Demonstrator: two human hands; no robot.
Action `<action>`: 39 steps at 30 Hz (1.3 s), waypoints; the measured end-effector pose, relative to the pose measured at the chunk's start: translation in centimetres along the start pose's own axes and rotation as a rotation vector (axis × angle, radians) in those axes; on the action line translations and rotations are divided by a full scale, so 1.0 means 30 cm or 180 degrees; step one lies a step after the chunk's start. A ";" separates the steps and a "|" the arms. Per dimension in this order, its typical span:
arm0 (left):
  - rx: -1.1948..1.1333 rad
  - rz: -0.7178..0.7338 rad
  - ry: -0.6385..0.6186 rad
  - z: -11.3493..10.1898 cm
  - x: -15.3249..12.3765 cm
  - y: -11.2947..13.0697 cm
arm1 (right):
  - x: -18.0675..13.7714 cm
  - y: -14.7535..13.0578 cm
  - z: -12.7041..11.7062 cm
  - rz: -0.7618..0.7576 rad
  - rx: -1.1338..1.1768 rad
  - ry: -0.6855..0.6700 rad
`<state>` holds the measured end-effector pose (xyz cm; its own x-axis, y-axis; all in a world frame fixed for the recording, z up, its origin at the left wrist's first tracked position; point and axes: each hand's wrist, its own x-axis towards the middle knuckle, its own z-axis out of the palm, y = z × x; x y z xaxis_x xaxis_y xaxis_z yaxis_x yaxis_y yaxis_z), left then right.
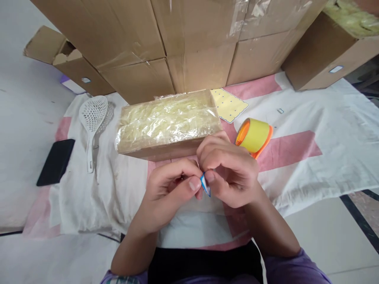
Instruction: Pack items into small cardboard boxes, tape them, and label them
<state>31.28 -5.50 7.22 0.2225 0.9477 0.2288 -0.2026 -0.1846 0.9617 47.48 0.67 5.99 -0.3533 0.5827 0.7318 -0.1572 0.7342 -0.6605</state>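
Because the small white paper label with a blue border (pixel 205 186) is so slight, we judge that only fingertips can manage it: the left hand (pixel 174 193) pinches one side between thumb and forefinger, and the right hand (pixel 233 169) pinches the upper edge, both in mid-air above the white-and-pink cloth (pixel 310 110). We cannot tell whether the label is a single layer. The facing grips, we think, let each hand steady the piece against the other. Just beyond lies a long brown cardboard box with a clear, shiny covering over pale yellow filling (pixel 168 120), set crosswise, probably so that its broad upper face stays within reach. To its right we see a yellow tape roll with an orange holder (pixel 257 135), near the right hand and presumably handy there. Well off to the left, a black flat rectangular object (pixel 56 162) and a white perforated plastic skimmer (pixel 94 112) seem placed out of the way. Behind the box we find a pale yellow dotted sheet with a scalloped edge (pixel 230 105), then tall brown taped cartons (pixel 136 81) standing like a back wall.
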 end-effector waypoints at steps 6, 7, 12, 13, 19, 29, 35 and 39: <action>0.0073 0.0019 0.0067 -0.002 -0.005 -0.003 | -0.006 0.002 0.001 0.0027 -0.0132 -0.0023; 0.0067 0.0017 0.0050 -0.003 -0.006 -0.004 | -0.007 0.002 0.001 0.0027 -0.0153 -0.0034; 0.0112 -0.0030 0.0089 -0.008 -0.012 -0.009 | -0.009 0.003 0.003 0.0012 -0.0210 -0.0057; 0.0117 -0.0028 0.0083 -0.009 -0.014 -0.010 | -0.009 0.003 0.003 0.0013 -0.0220 -0.0059; 0.0206 -0.0021 0.0119 -0.013 -0.017 -0.017 | -0.011 0.002 0.005 -0.0001 -0.0352 -0.0107; 0.0385 0.0033 0.0149 -0.008 -0.016 -0.003 | -0.011 0.009 0.003 -0.0215 -0.0611 -0.0115; 0.0504 -0.0236 0.0327 -0.007 -0.025 0.010 | -0.020 0.012 0.007 -0.0249 -0.0821 -0.0172; 0.0579 -0.0265 0.0333 -0.008 -0.029 0.015 | -0.020 0.007 0.008 -0.0264 -0.0845 -0.0162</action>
<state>30.77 -6.35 7.41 0.1293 0.9817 0.1396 -0.0102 -0.1395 0.9902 47.44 0.40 5.37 -0.3962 0.5037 0.7677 0.0573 0.8480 -0.5268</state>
